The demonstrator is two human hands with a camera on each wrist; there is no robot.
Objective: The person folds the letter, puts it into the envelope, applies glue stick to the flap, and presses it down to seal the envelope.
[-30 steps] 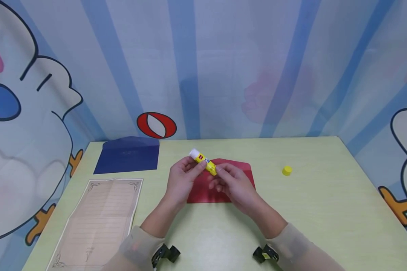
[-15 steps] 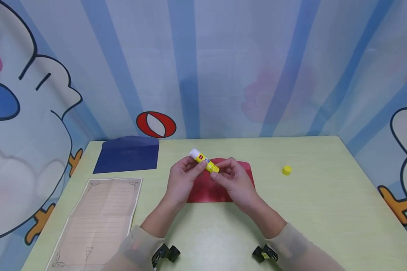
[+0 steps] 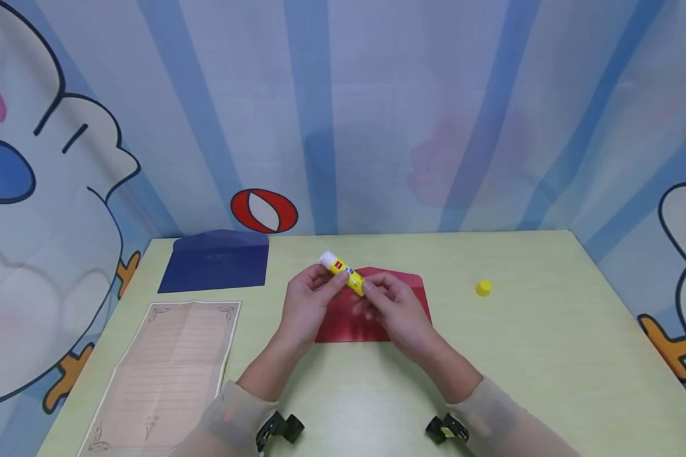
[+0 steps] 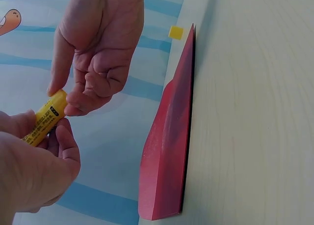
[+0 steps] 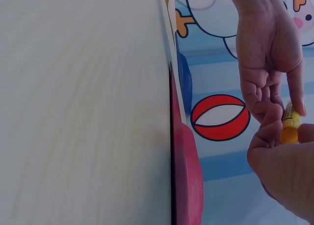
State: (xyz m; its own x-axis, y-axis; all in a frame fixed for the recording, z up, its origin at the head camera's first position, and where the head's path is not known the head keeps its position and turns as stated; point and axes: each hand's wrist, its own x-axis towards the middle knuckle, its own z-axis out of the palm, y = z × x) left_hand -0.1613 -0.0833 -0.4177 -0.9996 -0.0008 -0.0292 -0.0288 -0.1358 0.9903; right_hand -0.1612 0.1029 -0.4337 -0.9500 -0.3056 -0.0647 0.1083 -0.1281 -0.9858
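Cap lies right of glue stick.

**High view from the head, low sideways views from the wrists**

The head camera looks forward and down from above the near side of a pale wood-grained table, far enough back to include the blue striped backdrop. Low over the tabletop, the left-wrist camera sits close to the left hand, facing the backdrop with the table on the picture's right; beside the right hand, the right-wrist view mirrors it. All three share the slim yellow glue stick; head and left-wrist share the small yellow round cap.
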